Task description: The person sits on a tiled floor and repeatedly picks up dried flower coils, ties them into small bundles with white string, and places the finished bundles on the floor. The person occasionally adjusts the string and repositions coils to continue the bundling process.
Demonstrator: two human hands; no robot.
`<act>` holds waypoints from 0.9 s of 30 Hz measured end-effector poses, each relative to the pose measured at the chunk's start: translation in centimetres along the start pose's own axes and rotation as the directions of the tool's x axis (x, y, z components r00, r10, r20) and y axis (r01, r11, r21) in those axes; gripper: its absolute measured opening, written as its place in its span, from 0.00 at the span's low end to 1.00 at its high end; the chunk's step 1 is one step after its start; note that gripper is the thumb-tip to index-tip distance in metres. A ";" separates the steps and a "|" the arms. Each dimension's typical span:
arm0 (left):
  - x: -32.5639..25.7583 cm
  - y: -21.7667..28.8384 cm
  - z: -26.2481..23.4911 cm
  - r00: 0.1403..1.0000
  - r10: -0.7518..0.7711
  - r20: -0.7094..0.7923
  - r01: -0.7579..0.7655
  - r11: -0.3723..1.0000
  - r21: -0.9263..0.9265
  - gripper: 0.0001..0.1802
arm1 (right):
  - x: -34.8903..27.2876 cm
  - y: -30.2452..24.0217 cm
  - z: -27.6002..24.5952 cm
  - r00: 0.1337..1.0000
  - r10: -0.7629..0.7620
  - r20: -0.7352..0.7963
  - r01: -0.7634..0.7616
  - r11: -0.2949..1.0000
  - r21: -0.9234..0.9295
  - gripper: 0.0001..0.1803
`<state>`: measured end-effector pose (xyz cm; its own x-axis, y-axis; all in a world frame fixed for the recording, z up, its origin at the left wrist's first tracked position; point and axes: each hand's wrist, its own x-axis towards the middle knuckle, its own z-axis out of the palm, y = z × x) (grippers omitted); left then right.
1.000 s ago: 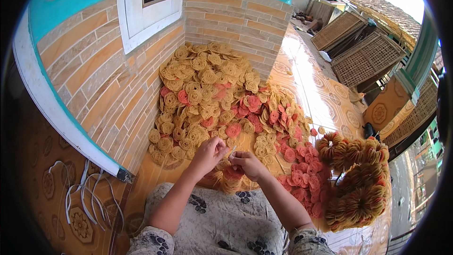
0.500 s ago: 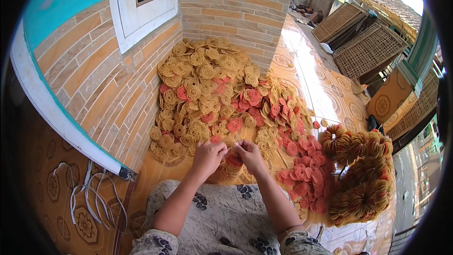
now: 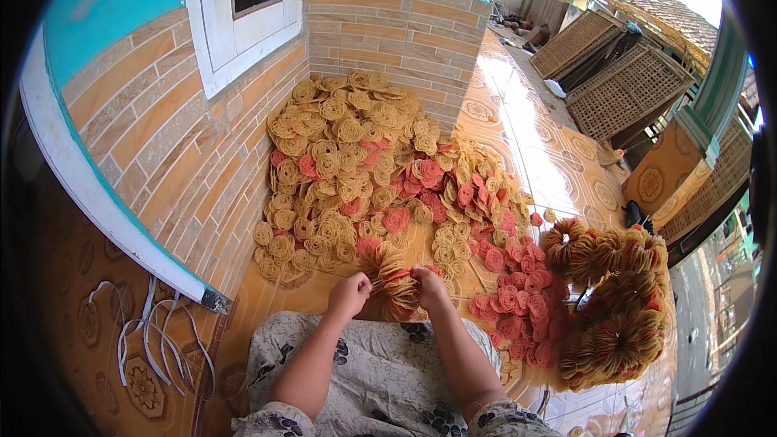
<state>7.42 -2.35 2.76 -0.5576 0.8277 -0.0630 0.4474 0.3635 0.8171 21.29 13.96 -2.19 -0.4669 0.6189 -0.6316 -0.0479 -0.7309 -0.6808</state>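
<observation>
Between my hands is a fanned bundle of round, lacy crackers [image 3: 395,282], mostly tan with some pinkish red discs. My right hand [image 3: 430,286] grips the bundle's right side with closed fingers. At its left edge my left hand [image 3: 350,294] is closed in a pinch; what lies in those fingers, perhaps a thin tie, is too small to make out. The bundle is above my lap, which is covered by patterned cloth [image 3: 356,360]. Just beyond lies a large heap of loose tan crackers [image 3: 344,146], with pink ones mixed in.
A pile of pink crackers [image 3: 522,299] is on the tiled floor to the right. Beside it sit several finished-looking round bundles [image 3: 615,340]. White strips [image 3: 154,340] lie at the left, past the low wall edge. Woven panels [image 3: 627,89] lean at the far right.
The cracker bundle has come up from low between my hands and now sits fanned out between them. My hands have moved slightly apart and nearer to me. The view has shifted a little.
</observation>
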 end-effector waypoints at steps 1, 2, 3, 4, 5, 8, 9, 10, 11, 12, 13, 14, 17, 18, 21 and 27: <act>0.3 -0.5 0.0 0.999 0.034 -0.011 -0.036 0.980 -0.198 0.06 | 0.0 -0.2 0.3 0.989 -0.109 0.103 0.106 0.994 0.034 0.03; 0.4 -0.7 0.0 1.000 0.018 -0.009 -0.020 0.931 -0.366 0.06 | -0.4 -0.6 0.4 0.966 -0.209 0.151 0.196 0.976 0.099 0.04; 0.6 -0.7 -0.1 0.991 -0.117 0.062 0.131 0.814 -0.566 0.05 | -0.9 -0.8 0.9 0.953 -0.211 0.216 0.184 0.973 0.139 0.03; 0.4 -0.5 0.1 0.989 -0.129 0.075 0.141 0.649 -0.748 0.04 | -1.6 -1.2 1.3 0.943 -0.229 0.240 0.187 0.965 0.186 0.03; 0.2 0.0 0.3 0.981 -0.175 0.081 0.154 0.459 -0.875 0.03 | -2.4 -1.4 1.8 0.931 -0.243 0.272 0.178 0.954 0.243 0.03; -0.4 1.3 0.7 0.975 -0.194 0.107 0.125 0.082 -0.989 0.02 | -4.6 -2.1 3.1 0.902 -0.148 0.405 0.062 0.974 0.216 0.04; -0.4 1.4 0.8 0.975 -0.193 0.110 0.120 0.043 -0.992 0.02 | -4.9 -2.3 3.2 0.855 -0.177 0.488 0.073 0.972 0.224 0.04; -0.3 1.4 0.8 0.980 -0.171 0.100 0.101 -0.002 -0.995 0.02 | -5.0 -2.3 3.3 0.878 -0.188 0.439 0.098 0.970 0.221 0.04; -0.2 1.0 0.8 0.990 -0.104 0.090 0.085 -0.053 -0.995 0.04 | -4.9 -2.3 3.2 0.863 -0.222 0.453 0.124 0.964 0.237 0.05; 0.2 0.5 0.8 0.973 -0.181 0.140 0.133 -0.052 -0.990 0.04 | -4.5 -2.3 3.0 0.806 -0.290 0.516 0.155 0.944 0.290 0.05; 0.4 -0.2 0.9 0.966 -0.200 0.165 0.155 -0.063 -0.986 0.05 | -3.9 -2.2 3.0 0.825 -0.302 0.477 0.160 0.936 0.314 0.05; 0.2 -1.0 1.1 0.958 -0.232 0.168 0.154 -0.079 -0.985 0.05 | -3.5 -1.8 2.6 0.921 -0.136 0.365 0.056 0.974 0.220 0.05; 0.9 -2.2 2.4 0.839 -0.451 0.305 0.316 -0.052 -0.947 0.05 | -1.5 -1.4 2.4 0.968 0.214 0.132 -0.240 0.943 0.229 0.06; 1.2 -2.4 2.7 0.777 -0.527 0.343 0.374 -0.050 -0.926 0.05 | -1.2 -1.5 2.2 0.966 0.099 0.237 -0.158 0.957 0.245 0.05; 1.7 -2.9 2.3 0.912 -0.327 0.248 0.232 -0.087 -0.969 0.05 | -1.3 -1.7 1.6 0.940 -0.081 0.332 -0.042 0.937 0.346 0.05; 1.1 -3.5 1.7 0.912 -0.307 0.270 0.249 -0.108 -0.963 0.04 | -1.5 -2.1 1.6 0.959 0.049 0.278 -0.118 0.964 0.239 0.05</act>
<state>6.42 -2.05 -1.14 -0.4572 0.7590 -0.4635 -0.8600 -0.2445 0.4479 20.65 14.08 0.77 -0.6956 0.4782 -0.5362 -0.2019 -0.8464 -0.4929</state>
